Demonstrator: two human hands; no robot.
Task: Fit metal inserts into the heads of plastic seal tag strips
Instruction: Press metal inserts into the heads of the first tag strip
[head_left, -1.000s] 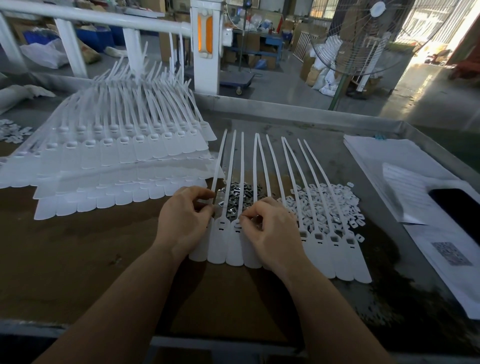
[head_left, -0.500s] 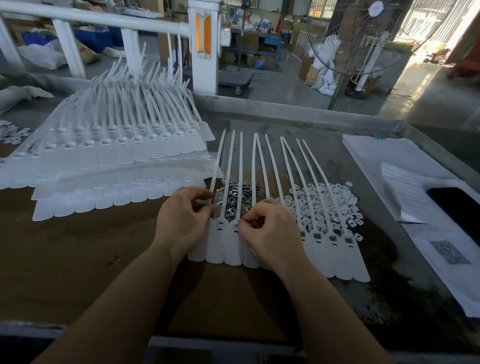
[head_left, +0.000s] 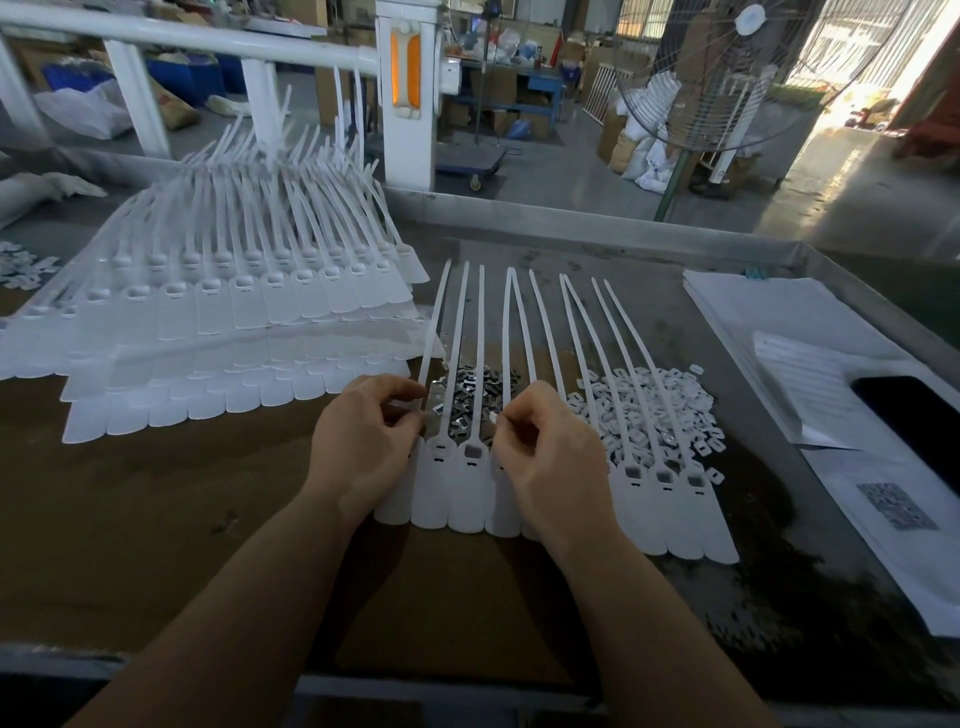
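Note:
A joined row of white plastic seal tag strips (head_left: 470, 493) lies flat in front of me, tails pointing away. Its heads show square sockets; the three at the right end (head_left: 665, 478) have dark inserts in them. Behind the heads lies a pile of small metal inserts (head_left: 480, 389), and to its right a heap of white plastic caps (head_left: 644, 410). My left hand (head_left: 363, 441) pinches a small metal insert over the left heads. My right hand (head_left: 550, 452) pinches a small white piece at its fingertips above the middle heads, hiding several of them.
A big fanned stack of white seal strips (head_left: 234, 322) covers the table's left side. Paper sheets (head_left: 810, 353) and a black phone (head_left: 914, 421) lie at the right. The raised metal table rim (head_left: 597, 218) runs along the back; a standing fan (head_left: 722, 78) is beyond it.
Both hands stay over the strip heads with only small finger movements. My right thumb and finger have lifted slightly, and the white piece now shows at their tips.

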